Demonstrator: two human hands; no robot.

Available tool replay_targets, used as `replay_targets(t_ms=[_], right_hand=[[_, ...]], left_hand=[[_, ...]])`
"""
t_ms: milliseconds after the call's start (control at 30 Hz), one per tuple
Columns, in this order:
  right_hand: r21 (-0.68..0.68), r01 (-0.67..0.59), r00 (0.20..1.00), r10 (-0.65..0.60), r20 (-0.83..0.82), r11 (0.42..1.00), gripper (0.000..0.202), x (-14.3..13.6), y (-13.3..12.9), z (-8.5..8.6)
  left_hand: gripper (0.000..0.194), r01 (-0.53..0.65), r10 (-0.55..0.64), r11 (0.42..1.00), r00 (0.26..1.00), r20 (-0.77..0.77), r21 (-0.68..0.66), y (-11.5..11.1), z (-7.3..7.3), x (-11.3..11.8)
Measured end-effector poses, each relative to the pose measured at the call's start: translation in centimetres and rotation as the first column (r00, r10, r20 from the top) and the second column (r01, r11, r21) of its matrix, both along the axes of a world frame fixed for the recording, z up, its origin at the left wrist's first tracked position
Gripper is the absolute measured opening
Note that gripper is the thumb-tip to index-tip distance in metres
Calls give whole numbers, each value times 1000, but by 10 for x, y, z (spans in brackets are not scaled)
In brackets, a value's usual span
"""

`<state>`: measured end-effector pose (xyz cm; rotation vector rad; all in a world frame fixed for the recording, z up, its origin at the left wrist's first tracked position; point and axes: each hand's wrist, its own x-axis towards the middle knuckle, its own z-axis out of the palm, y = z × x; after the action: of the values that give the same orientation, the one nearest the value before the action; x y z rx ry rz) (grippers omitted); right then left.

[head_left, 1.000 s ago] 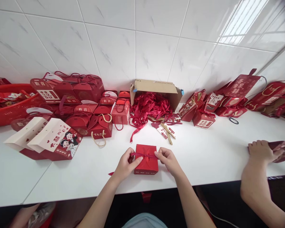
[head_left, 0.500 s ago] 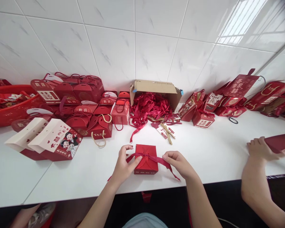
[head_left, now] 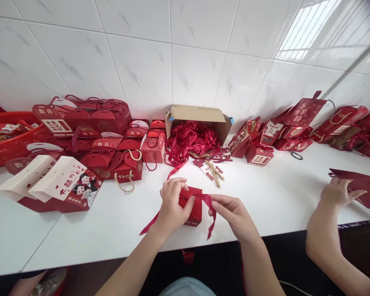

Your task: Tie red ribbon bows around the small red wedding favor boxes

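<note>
In the head view, a small red box stands on the white worktop, close to its near edge and in front of the person. The left hand lies over the left part of the box, with its fingers closed on the red ribbon at the top of the box. The right hand is just to the right of the box; its fingers are pinched on the same ribbon, and one loose end hangs down below this hand, while another end runs out to the lower left, under the left wrist. Behind the box, near the tiled wall, a cardboard carton lies on its side and a heap of red ribbons spills out of it — some flat paper tags rest just in front of this heap. On the left there are many red gift boxes with handles, two white-topped bags lying flat, and a red basket at the far left edge. On the right, more red bags lean along the wall. At the right edge a co-worker's hand touches a dark red bag on the worktop; I cannot tell how firmly it grips it.
</note>
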<state>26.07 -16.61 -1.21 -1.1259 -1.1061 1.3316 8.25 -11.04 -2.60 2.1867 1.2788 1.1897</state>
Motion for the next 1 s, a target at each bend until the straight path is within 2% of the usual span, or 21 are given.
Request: replay_targets(t_ms=[100,267,533,633,733,867,1000], right_hand=[[-11,9,1000,-9,-5,1000,27,-1,-2,2],[-7,-2,1000,2,-8,1000,30,-3,-1,0],[10,10,998,-9,-57,1000,29,-3,4,-2],[-8,8,999,-8,-49,1000,28,-2,5,-6],[4,8,999,-8,49,1000,29,-1,6,-11],[68,9,975,-24,220,998,32,-6,10,-18],[145,41,962,-78,261,989,30,-23,17,-21]], left_hand=[[13,5,-4,999,1000,-28,37,4,6,-3],[12,155,-155,988,975,-160,-12,9,9,-1],[10,184,-190,976,981,-33,-119,8,10,4],[14,173,-176,980,984,-26,-101,7,12,5],[12,138,-139,988,990,-7,-69,8,13,4],[10,80,-80,994,997,7,-78,9,12,2],[18,53,-46,991,997,55,-127,8,11,3]])
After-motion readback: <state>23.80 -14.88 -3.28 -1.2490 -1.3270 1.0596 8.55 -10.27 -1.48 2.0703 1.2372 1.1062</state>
